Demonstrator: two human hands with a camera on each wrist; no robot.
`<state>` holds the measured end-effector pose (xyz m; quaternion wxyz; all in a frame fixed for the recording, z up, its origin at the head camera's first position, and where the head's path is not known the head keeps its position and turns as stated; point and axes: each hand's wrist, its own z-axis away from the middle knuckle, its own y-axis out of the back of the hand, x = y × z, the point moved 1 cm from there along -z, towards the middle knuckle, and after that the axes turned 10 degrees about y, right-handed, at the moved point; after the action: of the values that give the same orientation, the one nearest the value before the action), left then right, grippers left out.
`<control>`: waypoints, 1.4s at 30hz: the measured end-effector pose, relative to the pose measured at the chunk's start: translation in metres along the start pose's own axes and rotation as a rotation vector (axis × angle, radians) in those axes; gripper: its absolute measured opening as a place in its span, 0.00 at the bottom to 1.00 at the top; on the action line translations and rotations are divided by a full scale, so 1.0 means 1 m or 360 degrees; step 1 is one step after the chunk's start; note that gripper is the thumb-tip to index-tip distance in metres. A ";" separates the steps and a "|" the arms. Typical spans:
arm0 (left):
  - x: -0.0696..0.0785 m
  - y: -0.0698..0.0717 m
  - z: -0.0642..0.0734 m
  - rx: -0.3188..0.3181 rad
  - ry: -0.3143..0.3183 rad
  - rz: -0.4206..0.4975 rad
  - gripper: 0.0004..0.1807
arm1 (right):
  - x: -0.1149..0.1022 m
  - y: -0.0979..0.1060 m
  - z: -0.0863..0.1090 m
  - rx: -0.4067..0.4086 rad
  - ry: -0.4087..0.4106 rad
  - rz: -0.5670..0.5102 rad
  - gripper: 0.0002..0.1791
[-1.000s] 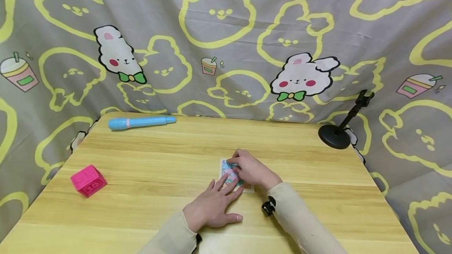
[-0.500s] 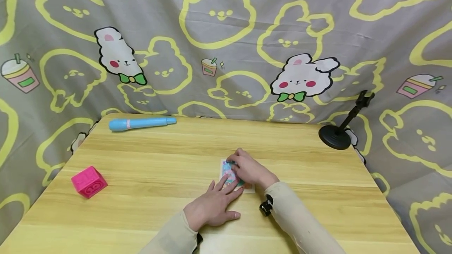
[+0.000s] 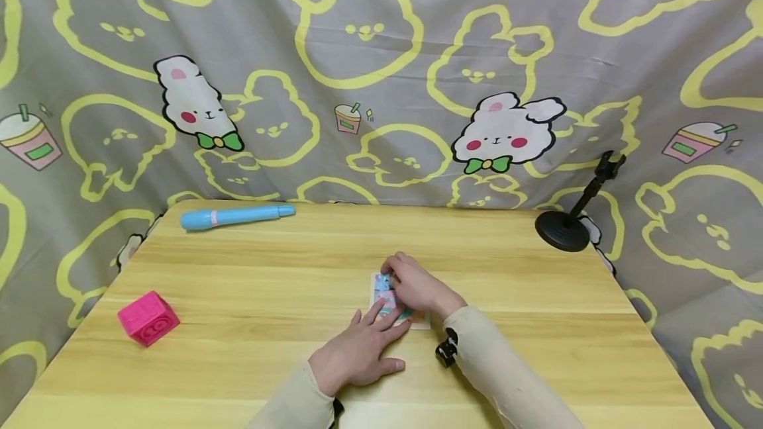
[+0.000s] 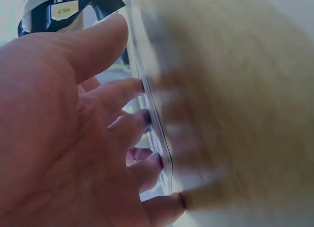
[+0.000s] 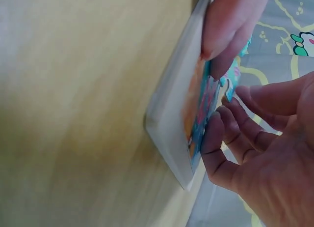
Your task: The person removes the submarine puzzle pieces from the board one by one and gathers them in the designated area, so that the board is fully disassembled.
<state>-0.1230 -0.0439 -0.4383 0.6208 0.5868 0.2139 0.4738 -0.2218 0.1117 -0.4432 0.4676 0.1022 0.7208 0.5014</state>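
Note:
A small flat picture puzzle with a white border lies near the middle of the table. It shows blue, pink and orange printing. My left hand rests with spread, straight fingers on its lower edge; in the left wrist view the fingertips touch the board's edge. Over the puzzle's upper right, my right hand is bent, covering part of the picture. In the right wrist view its thumb and fingers pinch a small blue puzzle piece, tilted up from the board.
On the wooden table, a pink cube with a raised number sits at the left. A blue toy microphone lies at the back left, and a black stand is at the back right. A patterned curtain hangs behind.
My right hand shifts slightly over the puzzle, and more of the upper left blue part shows. My left hand stays in place. The head view tilts a little.

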 end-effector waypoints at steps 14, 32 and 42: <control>-0.006 0.000 0.004 -0.0061 0.0008 0.0059 0.37 | -0.003 -0.003 -0.006 0.0033 -0.0052 -0.0137 0.04; -0.005 0.005 0.000 -0.0075 -0.0031 0.0020 0.42 | 0.061 0.079 0.032 0.0295 -0.0203 -0.0343 0.03; -0.005 0.002 0.000 -0.0074 -0.0032 0.0004 0.42 | 0.106 0.093 0.042 0.0293 -0.0350 -0.0291 0.03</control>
<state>-0.1263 -0.0480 -0.4379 0.6358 0.5773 0.1958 0.4734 -0.2764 0.2479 -0.4300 0.5761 0.1329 0.7144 0.3743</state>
